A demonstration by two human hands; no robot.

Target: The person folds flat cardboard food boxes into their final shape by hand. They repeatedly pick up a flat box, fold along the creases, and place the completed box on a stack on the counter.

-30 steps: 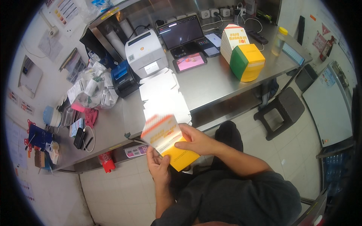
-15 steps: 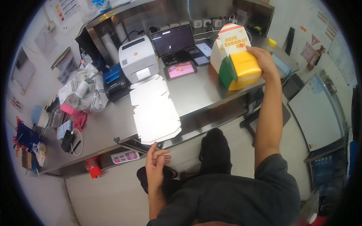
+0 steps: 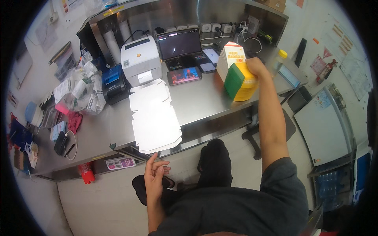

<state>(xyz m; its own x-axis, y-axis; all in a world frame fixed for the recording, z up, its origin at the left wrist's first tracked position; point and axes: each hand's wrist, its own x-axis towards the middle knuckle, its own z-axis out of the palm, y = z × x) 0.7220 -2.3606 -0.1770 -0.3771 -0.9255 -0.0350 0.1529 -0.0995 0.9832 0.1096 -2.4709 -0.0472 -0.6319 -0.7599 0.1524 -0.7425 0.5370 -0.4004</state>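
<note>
My right hand [image 3: 256, 68] is closed on the upper right edge of a folded yellow and green food carton [image 3: 247, 84]. That carton stands at the front edge of the steel counter, against a row of white cartons [image 3: 231, 53] with red and orange print. Some of my right fingers are hidden behind it. Flat white carton blanks [image 3: 157, 122] lie stacked on the counter, poking out past its front edge. Just below their near end is my left hand [image 3: 155, 173], open and holding nothing, its fingers loosely bent and the index fingertip close to the cardboard.
Behind the blanks stands a white label printer [image 3: 141, 63], with a blue-black device [image 3: 116, 84] on its left. A tablet [image 3: 184, 76] lies before an open laptop [image 3: 179, 43]. A yellow-capped bottle [image 3: 278, 61] is at the right. Plastic bags [image 3: 84, 88] pile up at the left.
The yellow and green carton has tipped more upright and shifted down beside the white cartons, my right hand moving with it. My left hand stays just below the blanks; the whole view has shifted slightly.
</note>
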